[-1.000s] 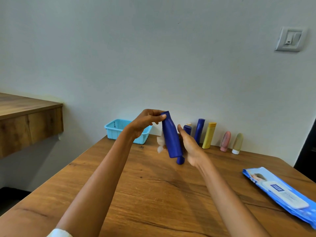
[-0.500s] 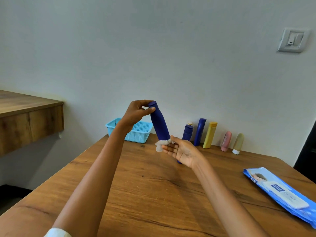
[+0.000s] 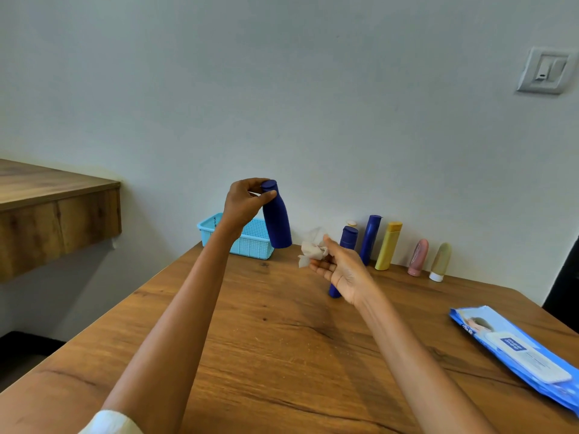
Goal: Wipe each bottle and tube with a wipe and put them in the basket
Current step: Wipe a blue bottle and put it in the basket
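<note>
My left hand [image 3: 246, 203] grips the cap end of a dark blue bottle [image 3: 276, 219], held upright in the air just in front of the light blue basket [image 3: 247, 244]. To its right, my right hand [image 3: 341, 272] pinches a crumpled white wipe [image 3: 313, 250], a short gap away from the bottle. Along the wall stand two more dark blue bottles [image 3: 371, 238], a yellow bottle [image 3: 388, 245], a pink tube [image 3: 418, 257] and an olive tube [image 3: 440, 261]. A small dark blue piece [image 3: 334, 291] stands on the table, partly behind my right hand.
A blue pack of wipes [image 3: 520, 353] lies flat at the table's right edge. The wooden table [image 3: 266, 339] stretches toward me between my arms. A wooden shelf [image 3: 53, 211] juts from the wall at left. A wall switch [image 3: 545, 70] sits at the upper right.
My left hand has lifted the blue bottle up and left toward the basket. The wipe in my right hand has come off the bottle, and the two are now apart.
</note>
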The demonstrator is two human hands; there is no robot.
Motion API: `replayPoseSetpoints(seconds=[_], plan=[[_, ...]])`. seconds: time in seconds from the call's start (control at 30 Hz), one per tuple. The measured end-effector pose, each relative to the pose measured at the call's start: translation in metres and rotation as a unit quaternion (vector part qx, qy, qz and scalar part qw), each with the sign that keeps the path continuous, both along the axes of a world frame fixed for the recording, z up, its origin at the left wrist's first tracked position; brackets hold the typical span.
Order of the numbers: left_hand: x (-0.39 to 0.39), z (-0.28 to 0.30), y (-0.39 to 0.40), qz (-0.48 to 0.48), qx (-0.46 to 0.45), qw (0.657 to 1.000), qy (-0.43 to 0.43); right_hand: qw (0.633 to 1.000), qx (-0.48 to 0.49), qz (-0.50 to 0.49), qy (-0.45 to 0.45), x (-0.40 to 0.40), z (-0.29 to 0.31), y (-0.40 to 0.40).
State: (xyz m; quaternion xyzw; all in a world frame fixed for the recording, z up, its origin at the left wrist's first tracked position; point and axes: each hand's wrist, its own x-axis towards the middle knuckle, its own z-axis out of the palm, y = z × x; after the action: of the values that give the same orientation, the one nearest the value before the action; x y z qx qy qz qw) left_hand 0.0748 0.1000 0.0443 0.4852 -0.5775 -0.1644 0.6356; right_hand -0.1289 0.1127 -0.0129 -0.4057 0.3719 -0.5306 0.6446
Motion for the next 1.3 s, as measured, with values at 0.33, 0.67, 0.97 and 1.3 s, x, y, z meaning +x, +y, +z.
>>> replayPoseSetpoints(seconds=[0.33, 0.67, 0.97, 1.3], plan=[[0.0, -0.003, -0.002, -0.006, 0.015, 0.999, -0.032, 0.996, -0.067, -0.01, 0.055, 0.018, -0.006, -0.002], [-0.004, -0.005, 0.005, -0.177, 0.128, 0.975, -0.043, 0.95, -0.198, -0.173, 0.17, 0.018, -0.004, -0.005], [-0.02, -0.003, 0.006, -0.253, 0.188, 0.947, -0.058, 0.871, -0.324, -0.272, 0.25, 0.023, -0.002, 0.004], [0.0, -0.006, 0.0, -0.2, 0.154, 0.963, 0.093, 0.783, -0.453, -0.229, 0.358, 0.025, -0.014, 0.009]])
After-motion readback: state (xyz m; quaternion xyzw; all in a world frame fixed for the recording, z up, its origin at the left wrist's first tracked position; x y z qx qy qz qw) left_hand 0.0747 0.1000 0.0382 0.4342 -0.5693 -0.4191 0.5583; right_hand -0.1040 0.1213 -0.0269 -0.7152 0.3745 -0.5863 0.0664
